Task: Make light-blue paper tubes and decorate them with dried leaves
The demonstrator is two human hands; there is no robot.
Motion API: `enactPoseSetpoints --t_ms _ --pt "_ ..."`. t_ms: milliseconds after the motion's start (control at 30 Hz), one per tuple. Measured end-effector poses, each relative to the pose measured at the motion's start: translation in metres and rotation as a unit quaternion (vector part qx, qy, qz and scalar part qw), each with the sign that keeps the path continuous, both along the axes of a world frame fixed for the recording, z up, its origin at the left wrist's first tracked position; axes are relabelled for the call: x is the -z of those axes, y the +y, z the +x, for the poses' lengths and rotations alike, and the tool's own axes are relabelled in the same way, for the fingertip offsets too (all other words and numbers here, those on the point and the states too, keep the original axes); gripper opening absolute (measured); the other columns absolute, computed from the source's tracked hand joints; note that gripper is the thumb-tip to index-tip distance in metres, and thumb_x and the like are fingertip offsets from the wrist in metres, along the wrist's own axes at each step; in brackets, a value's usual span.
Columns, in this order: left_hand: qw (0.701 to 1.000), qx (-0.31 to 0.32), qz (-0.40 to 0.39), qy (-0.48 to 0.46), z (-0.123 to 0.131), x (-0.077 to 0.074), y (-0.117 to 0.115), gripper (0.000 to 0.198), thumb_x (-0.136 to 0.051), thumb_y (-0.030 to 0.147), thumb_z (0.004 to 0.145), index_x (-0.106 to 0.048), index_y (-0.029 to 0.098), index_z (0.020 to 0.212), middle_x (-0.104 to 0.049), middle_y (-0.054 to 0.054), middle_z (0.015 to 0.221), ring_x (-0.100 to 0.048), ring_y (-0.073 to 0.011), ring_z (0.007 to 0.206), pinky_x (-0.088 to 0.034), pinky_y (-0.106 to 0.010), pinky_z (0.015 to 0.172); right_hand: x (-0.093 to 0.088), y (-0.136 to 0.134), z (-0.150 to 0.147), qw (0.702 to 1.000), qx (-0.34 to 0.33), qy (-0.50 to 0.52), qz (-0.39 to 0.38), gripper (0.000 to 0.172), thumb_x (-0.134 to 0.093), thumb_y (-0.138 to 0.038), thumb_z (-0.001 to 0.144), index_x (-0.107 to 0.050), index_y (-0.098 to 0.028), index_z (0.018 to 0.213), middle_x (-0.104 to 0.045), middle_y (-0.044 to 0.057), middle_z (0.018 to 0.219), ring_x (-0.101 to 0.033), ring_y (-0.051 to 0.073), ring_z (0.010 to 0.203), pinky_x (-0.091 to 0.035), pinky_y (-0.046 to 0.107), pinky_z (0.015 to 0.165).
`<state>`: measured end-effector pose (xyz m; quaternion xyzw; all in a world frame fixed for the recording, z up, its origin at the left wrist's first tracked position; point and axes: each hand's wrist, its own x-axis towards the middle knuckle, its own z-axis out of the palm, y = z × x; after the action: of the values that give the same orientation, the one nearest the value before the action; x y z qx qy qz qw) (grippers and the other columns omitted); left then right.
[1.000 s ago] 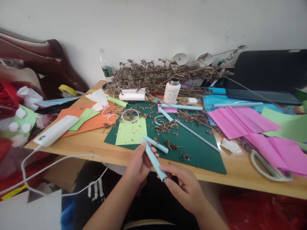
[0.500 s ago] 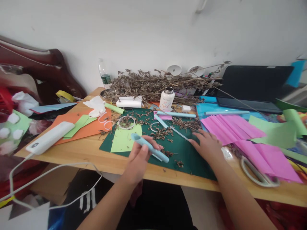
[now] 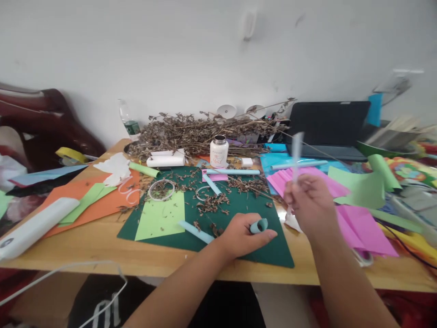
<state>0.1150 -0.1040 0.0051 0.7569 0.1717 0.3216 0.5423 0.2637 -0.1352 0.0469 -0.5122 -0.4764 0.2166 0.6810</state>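
Note:
My left hand (image 3: 244, 234) is closed around a light blue rolled paper tube (image 3: 258, 226), low over the front right of the dark green cutting mat (image 3: 273, 250). The tube's open end faces me; the rest is hidden in my fingers. My right hand (image 3: 312, 200) is raised right of the mat, pinching a thin translucent stick (image 3: 297, 148) upright. The stick is slightly blurred. Another blue paper tube (image 3: 196, 231) lies by my left wrist. Two more, a tube (image 3: 234, 172) and a shorter one (image 3: 213, 184), rest farther back near a pink paper piece (image 3: 220, 177).
Behind the mat stand a white bottle (image 3: 219, 152) and a heap of dried stems (image 3: 191, 132). Pink folded paper (image 3: 358, 228) and a laptop (image 3: 327, 127) are on the right. Orange paper (image 3: 85, 200) and a white device (image 3: 41, 228) lie left. Crumbled leaves (image 3: 208, 205) litter the mat.
My right hand has picked the translucent stick up off the mat and lifted it. My left hand has moved right with the blue tube and turned its end toward me. The view has shifted right.

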Motion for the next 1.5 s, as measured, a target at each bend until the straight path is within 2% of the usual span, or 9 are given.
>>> enactPoseSetpoints --t_ms 100,200,500,633,733,833,967,1167,1500 --pt "1.0 -0.005 -0.004 0.009 0.003 0.009 0.0 0.033 -0.047 0.034 0.072 -0.031 0.015 0.051 -0.028 0.006 0.049 -0.025 -0.0047 0.047 -0.023 -0.019 0.045 -0.047 -0.021 -0.025 0.973 -0.13 0.159 0.103 0.008 -0.045 -0.029 0.075 -0.045 -0.023 0.08 -0.038 -0.007 0.051 -0.032 0.006 0.038 -0.027 0.02 0.039" --pt "1.0 -0.016 -0.002 0.008 0.002 0.015 0.003 0.03 -0.045 0.034 0.073 -0.032 0.015 0.053 -0.029 0.006 0.05 -0.026 -0.0049 0.048 -0.024 -0.019 0.046 -0.068 -0.029 -0.049 0.948 -0.216 0.186 0.14 0.017 -0.045 -0.039 0.075 -0.047 -0.022 0.074 -0.031 -0.007 0.047 -0.028 0.005 0.036 -0.023 0.02 0.036" --pt "0.999 0.015 0.032 -0.021 0.0 0.017 0.007 0.023 -0.043 0.033 0.073 -0.04 0.014 0.06 -0.037 0.003 0.057 -0.033 -0.0067 0.055 -0.031 -0.019 0.052 -0.033 -0.01 -0.066 0.953 -0.258 0.095 0.124 0.009 -0.046 -0.029 0.077 -0.048 -0.021 0.075 -0.039 -0.005 0.055 -0.039 0.006 0.045 -0.031 0.021 0.04" --pt "0.999 0.003 0.042 -0.027 0.0 0.017 0.008 0.02 -0.044 0.032 0.073 -0.04 0.014 0.063 -0.036 0.003 0.058 -0.033 -0.0074 0.057 -0.032 -0.02 0.055 -0.039 -0.014 -0.065 0.965 -0.253 0.008 0.073 0.005 -0.047 -0.023 0.076 -0.047 -0.02 0.081 -0.05 0.0 0.069 -0.051 0.012 0.063 -0.042 0.028 0.053" --pt "0.999 0.026 0.029 -0.014 0.001 0.017 0.008 0.024 -0.043 0.032 0.074 -0.036 0.015 0.059 -0.032 0.004 0.055 -0.029 -0.0065 0.053 -0.029 -0.019 0.051 -0.053 -0.016 -0.067 0.972 -0.22 0.006 0.086 0.013 -0.047 -0.018 0.076 -0.044 -0.021 0.088 -0.051 0.0 0.069 -0.052 0.012 0.063 -0.043 0.03 0.057" --pt "0.999 0.026 0.024 -0.007 0.001 0.018 0.008 0.027 -0.044 0.033 0.073 -0.032 0.015 0.056 -0.029 0.005 0.053 -0.026 -0.0059 0.051 -0.025 -0.019 0.048 -0.066 -0.015 -0.072 0.973 -0.206 0.033 0.101 0.015 -0.045 -0.016 0.077 -0.043 -0.023 0.09 -0.045 -0.004 0.06 -0.046 0.008 0.05 -0.041 0.026 0.049" --pt "0.999 0.02 0.043 -0.003 0.001 0.02 0.008 0.029 -0.043 0.034 0.073 -0.031 0.015 0.055 -0.03 0.005 0.053 -0.027 -0.0058 0.051 -0.025 -0.019 0.048 -0.07 -0.011 -0.079 0.969 -0.215 0.066 0.103 0.005 -0.042 -0.021 0.079 -0.046 -0.021 0.075 -0.032 -0.006 0.051 -0.03 0.005 0.04 -0.023 0.019 0.035" --pt "0.997 0.017 0.068 0.016 -0.001 0.018 0.006 0.029 -0.041 0.037 0.074 -0.032 0.016 0.056 -0.033 0.004 0.055 -0.03 -0.0066 0.053 -0.028 -0.019 0.05 -0.063 -0.011 -0.08 0.969 -0.19 0.08 0.135 0.007 -0.046 -0.021 0.077 -0.047 -0.021 0.07 -0.03 -0.006 0.049 -0.027 0.006 0.039 -0.019 0.021 0.035" --pt "0.997 -0.001 0.074 0.015 0.001 0.023 0.006 0.029 -0.041 0.038 0.073 -0.035 0.016 0.057 -0.034 0.004 0.055 -0.031 -0.0067 0.053 -0.029 -0.019 0.051 -0.069 -0.02 -0.072 0.953 -0.273 0.092 0.094 0.028 -0.045 -0.042 0.074 -0.045 -0.019 0.058 -0.024 -0.005 0.045 -0.023 0.006 0.038 -0.017 0.023 0.036"
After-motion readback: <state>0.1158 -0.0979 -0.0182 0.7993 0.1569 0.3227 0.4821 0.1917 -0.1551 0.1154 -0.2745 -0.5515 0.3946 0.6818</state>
